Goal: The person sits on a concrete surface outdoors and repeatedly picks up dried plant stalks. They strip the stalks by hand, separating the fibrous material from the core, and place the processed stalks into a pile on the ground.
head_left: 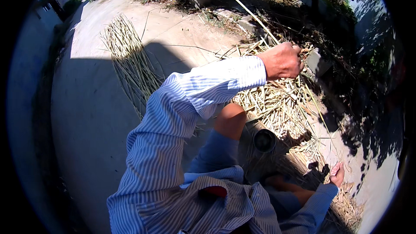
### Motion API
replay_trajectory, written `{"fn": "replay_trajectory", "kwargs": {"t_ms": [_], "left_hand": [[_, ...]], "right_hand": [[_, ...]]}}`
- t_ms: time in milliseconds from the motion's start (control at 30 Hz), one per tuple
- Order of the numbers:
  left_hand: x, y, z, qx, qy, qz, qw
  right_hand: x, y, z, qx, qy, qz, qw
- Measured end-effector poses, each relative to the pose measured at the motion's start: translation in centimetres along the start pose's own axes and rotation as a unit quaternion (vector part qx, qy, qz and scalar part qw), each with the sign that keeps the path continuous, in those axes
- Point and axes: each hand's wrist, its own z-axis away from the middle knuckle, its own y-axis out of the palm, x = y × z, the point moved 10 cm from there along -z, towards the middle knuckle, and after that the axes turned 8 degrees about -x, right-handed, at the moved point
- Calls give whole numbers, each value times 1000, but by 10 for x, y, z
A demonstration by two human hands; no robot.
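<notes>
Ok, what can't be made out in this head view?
- Left hand: fist closed on a long stalk; its grip point sits behind the fingers.
- Right hand: at the straw pile; what it holds, if anything, is hidden by shadow.
- Dark round object by the knee: too shaded to identify.

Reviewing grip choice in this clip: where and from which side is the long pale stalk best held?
Near its lower end, where the left hand already closes on the long stalk, coming from above. The stalk arcs up and away, thin and probably whippy farther out, and the litter pile crowds it from below.
</notes>
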Motion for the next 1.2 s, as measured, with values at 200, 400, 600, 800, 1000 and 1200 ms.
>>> {"fn": "replay_trajectory", "kwargs": {"t_ms": [200, 400, 600, 800, 1000, 1200], "left_hand": [[8, -61, -15, 14, 18, -79, 997], [62, -96, 47, 57, 6, -140, 989], [131, -109, 155, 104, -85, -257, 957], [173, -117, 257, 167, -193, -243, 936], [187, -125, 307, 170, -243, -248, 922], [173, -120, 299, 195, -201, -334, 900]], "right_hand": [[-6, 47, 68, 18, 12, 15, 1000], [-29, 102, 79, 107, 57, 90, 989], [-13, 137, 103, 117, 12, 101, 988], [40, 71, 89, 71, -30, 138, 987], [77, -45, 64, -19, -36, 173, 984], [76, -90, 62, -63, -61, 158, 984]]}}
